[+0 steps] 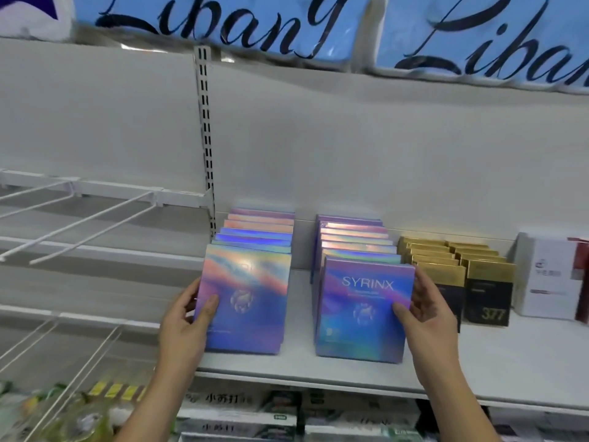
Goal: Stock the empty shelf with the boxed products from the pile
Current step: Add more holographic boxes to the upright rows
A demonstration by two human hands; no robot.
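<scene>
1. The shelf (pixel 478 355) is a white board that runs from 6 o'clock to 3 o'clock of the view.
2. Two rows of iridescent boxes stand upright on it, each row running back toward the rear panel at 12 o'clock. The left row (pixel 259 232) and the right row (pixel 357 240) stand apart, with a bare strip of shelf between them.
3. The left front box (pixel 251 307) heads the left row. The left hand (pixel 186 323) enters from 7 o'clock and grips the box's left edge, with the thumb on the face and the fingers wrapped behind.
4. The SYRINX box (pixel 363 309) heads the right row. The right hand (pixel 424 311) enters from 5 o'clock and grips the box's right edge, with the thumb on the face and the fingers curled round the edge.
5. The gold-and-black boxes (pixel 487 282) stand in two rows just beside the right row, at its 3 o'clock. One front box reads 377. The right hand hides part of the nearest one.
6. A white carton (pixel 548 275) stands further out at 3 o'clock.
7. White wire hooks (pixel 79 215) project from rails at 9 o'clock.
8. Blue packs (pixel 223 23) with script lettering sit at 12 o'clock.
9. Packaged goods (pixel 239 416) lie at 6 o'clock, under the shelf. They are blurred.
</scene>
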